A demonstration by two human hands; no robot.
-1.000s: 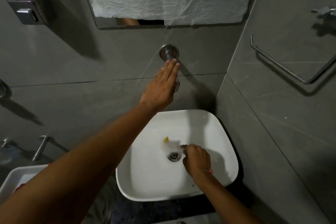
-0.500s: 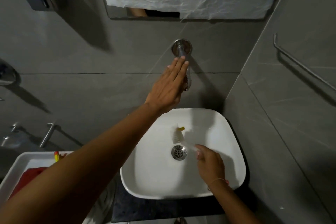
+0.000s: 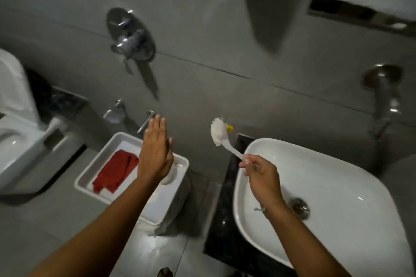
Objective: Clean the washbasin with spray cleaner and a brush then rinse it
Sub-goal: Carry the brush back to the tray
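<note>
Grey tiled wall (image 3: 202,18) fills the top of the view, blurred. White washbasin (image 3: 337,186) at right, sitting on a dark counter (image 3: 221,220); drain (image 3: 299,207) near the basin's middle. Tap (image 3: 385,96) on the wall above the basin. Toilet (image 3: 15,132) at far left, partly cut off. Between toilet and basin, a white tray (image 3: 177,162) with a red cloth (image 3: 114,172) lying in it. Chrome wall valve (image 3: 130,36) above the tray.

Left hand (image 3: 155,153) flat and spread, fingers together and pointing up, holding nothing, over the right part of the tray; whether it touches anything cannot be told.

Right hand (image 3: 262,177) over the basin's left rim, fingers closed on the handle end of the brush (image 3: 221,136). The brush is white with a small yellow bit at the head; it slants up and left from the hand, bristle head clear of the basin, in front of the wall just left of the counter edge.
</note>
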